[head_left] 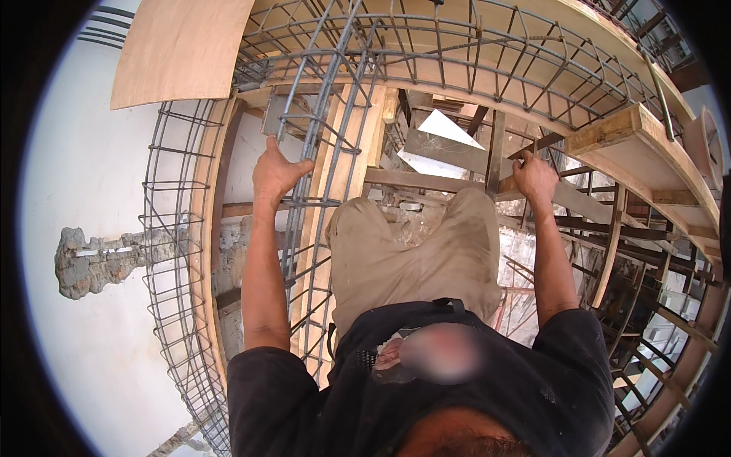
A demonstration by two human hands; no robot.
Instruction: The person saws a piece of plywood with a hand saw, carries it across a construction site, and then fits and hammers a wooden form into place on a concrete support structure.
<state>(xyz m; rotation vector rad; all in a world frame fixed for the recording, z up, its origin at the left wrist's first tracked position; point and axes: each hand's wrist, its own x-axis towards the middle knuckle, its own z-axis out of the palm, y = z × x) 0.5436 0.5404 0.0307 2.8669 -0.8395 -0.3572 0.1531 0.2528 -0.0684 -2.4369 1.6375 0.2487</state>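
My left hand [279, 172] is at the long rebar cage [293, 236] on my left. Its thumb is spread away from the fingers and reaches to the steel bars; the fingertips are partly hidden. My right hand [536, 181] is out to the right beside a dark, narrow beam [579, 199]. Its fingers are curled in, and what they hold, if anything, is hidden. A thin dark strip [547, 142] lies just beyond those fingers. Between the hands, below my bent knees, a grey-brown board [449, 150] lies across a white sheet [438, 126].
Another rebar cage [487, 57] crosses the far side inside wooden formwork. A plywood sheet [183, 49] covers the far left corner. A third cage [179, 228] runs along the white wall [84, 175]. At right, a wooden formwork panel [647, 148] stands above timber and metal supports.
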